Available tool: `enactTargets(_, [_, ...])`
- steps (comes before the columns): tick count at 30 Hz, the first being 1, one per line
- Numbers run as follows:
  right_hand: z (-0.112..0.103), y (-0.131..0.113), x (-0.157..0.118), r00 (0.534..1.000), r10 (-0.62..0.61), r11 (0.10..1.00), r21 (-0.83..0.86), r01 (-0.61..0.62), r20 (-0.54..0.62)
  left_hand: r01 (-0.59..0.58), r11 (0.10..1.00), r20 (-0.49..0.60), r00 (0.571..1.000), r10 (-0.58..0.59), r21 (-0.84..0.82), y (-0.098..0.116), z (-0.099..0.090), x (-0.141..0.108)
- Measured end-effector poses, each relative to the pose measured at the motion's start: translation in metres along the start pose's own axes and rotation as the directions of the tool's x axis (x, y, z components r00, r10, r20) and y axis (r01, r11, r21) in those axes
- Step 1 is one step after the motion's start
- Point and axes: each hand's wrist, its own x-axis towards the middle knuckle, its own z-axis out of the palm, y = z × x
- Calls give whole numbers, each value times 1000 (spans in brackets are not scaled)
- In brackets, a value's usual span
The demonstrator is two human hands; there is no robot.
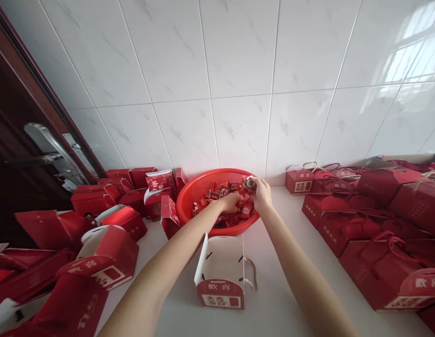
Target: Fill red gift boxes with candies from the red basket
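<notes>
A red plastic basket (189,187) stands against the tiled wall, with many small wrapped candies (220,191) in it. My left hand (230,204) is down among the candies; its fingers are curled, and whatever lies in them is hidden. At the basket's right side, my right hand (262,193) grips a dark-wrapped candy (249,183) above the others. Between my forearms sits an open red gift box (220,288) with a white inside and a twisted rope handle (253,271). The box shows no candy inside, and neither hand touches it.
Several open red boxes (98,252) crowd the left side, some close against the basket. On the right, closed red boxes with rope handles (364,262) are packed in rows. A dark door with a metal handle (55,150) is at the far left.
</notes>
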Motion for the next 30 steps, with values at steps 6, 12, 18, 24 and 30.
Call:
enactTargets(6, [0, -3, -2, 1000, 3, 1000, 20, -3, -12, -10, 998, 29, 1000, 8, 57, 4, -7, 1])
enactTargets(12, [2, -5, -6, 1000, 2, 1000, 32, -1, -27, -61, 997, 46, 997, 58, 51, 9, -3, -2])
enactTargets(18, [2, -4, -5, 1000, -5, 999, 44, 6, -23, -101, 994, 75, 992, 98, 35, 13, -3, -5])
enactTargets(24, [1, -1, -2, 1000, -15, 999, 50, 15, -9, -58, 998, 15, 998, 57, 32, 21, -11, -7])
enactTargets(30, [0, 0, 0, 1000, -29, 998, 58, 29, -7, 100, 995, -209, 974, -93, 23, 28, -20, -7])
